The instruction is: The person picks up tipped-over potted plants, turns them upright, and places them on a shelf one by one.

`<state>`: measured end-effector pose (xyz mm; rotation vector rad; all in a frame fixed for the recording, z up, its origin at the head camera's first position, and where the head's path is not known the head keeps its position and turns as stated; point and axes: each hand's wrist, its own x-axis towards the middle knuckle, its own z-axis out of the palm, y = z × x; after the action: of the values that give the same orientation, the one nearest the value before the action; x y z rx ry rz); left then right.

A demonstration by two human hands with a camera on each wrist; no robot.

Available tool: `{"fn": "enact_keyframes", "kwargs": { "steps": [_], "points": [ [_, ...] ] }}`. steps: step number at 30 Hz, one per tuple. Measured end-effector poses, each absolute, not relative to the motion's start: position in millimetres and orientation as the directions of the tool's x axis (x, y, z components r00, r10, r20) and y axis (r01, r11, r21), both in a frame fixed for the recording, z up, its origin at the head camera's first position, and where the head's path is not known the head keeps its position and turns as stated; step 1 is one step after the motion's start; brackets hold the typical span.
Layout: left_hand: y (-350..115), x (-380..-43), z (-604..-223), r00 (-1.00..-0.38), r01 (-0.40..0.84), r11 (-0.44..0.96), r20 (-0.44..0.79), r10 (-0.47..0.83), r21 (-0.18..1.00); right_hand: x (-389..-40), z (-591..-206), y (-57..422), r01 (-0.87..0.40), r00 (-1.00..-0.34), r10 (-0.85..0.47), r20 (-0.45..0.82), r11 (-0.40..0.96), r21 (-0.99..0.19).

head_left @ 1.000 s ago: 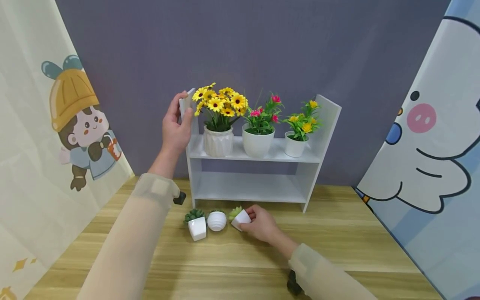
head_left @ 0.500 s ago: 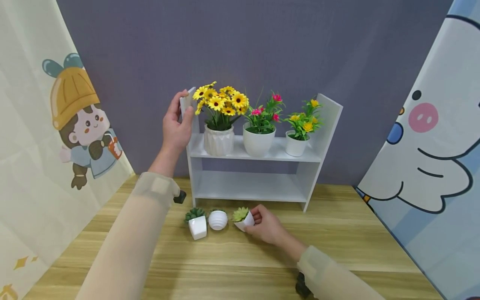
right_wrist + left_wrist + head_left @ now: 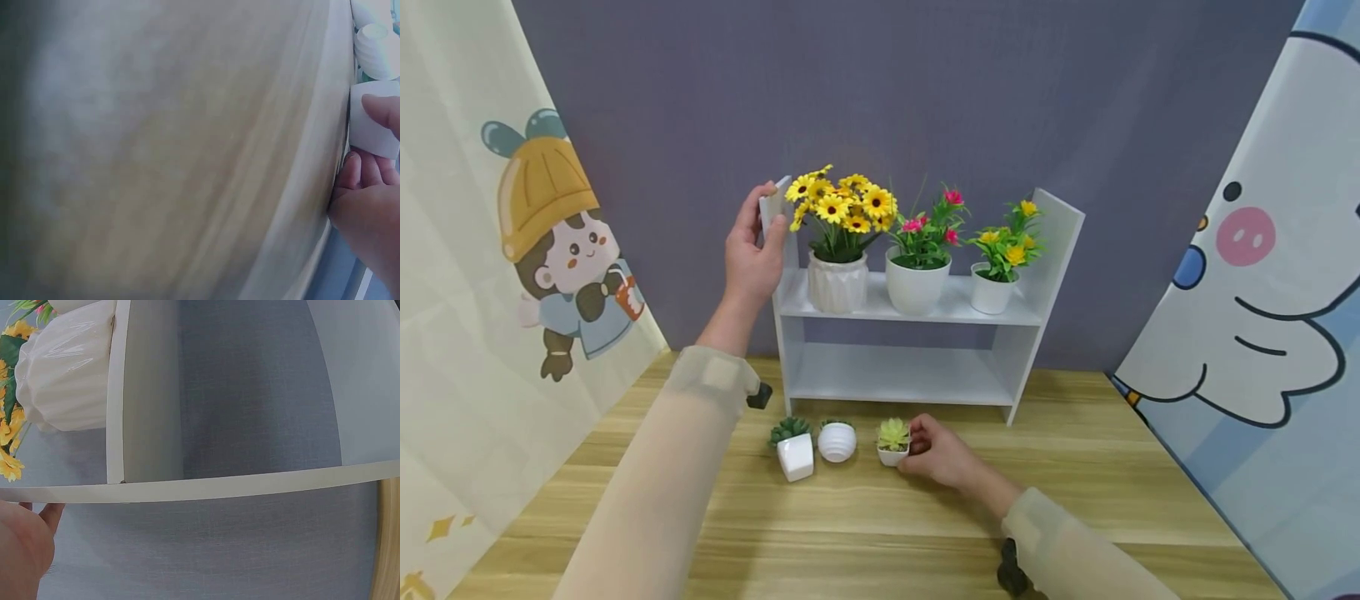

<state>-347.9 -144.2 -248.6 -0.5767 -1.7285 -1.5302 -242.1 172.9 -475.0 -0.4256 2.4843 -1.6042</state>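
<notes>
My left hand grips the top of the left side panel of a white two-tier shelf. In the left wrist view that hand is at the panel's edge, partly out of frame. My right hand holds a small light-green succulent in a white pot, upright on the table in front of the shelf. The right wrist view has the thumb and fingers about the white pot. To its left, a round ribbed white pot and a dark-green succulent in a square pot lie tipped over.
On the upper shelf stand a yellow daisy pot, a pink-flowered pot and a smaller yellow-flowered pot. The wooden table extends in front. A dark backdrop rises behind the shelf, with printed curtains at both sides.
My right hand has turned the light-green succulent from tipped over to upright, shifting it slightly right. The left hand keeps its grip on the shelf.
</notes>
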Motion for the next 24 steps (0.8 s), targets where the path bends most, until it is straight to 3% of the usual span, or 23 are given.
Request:
{"fn": "enact_keyframes", "kwargs": {
  "steps": [24],
  "points": [
    [-143.5,-347.6,-248.7,-0.609,0.76,0.174,0.78,-0.143,0.626,-243.9,-473.5,174.0,-0.154,-0.936,-0.351,0.013,0.376,-0.914]
  ]
}}
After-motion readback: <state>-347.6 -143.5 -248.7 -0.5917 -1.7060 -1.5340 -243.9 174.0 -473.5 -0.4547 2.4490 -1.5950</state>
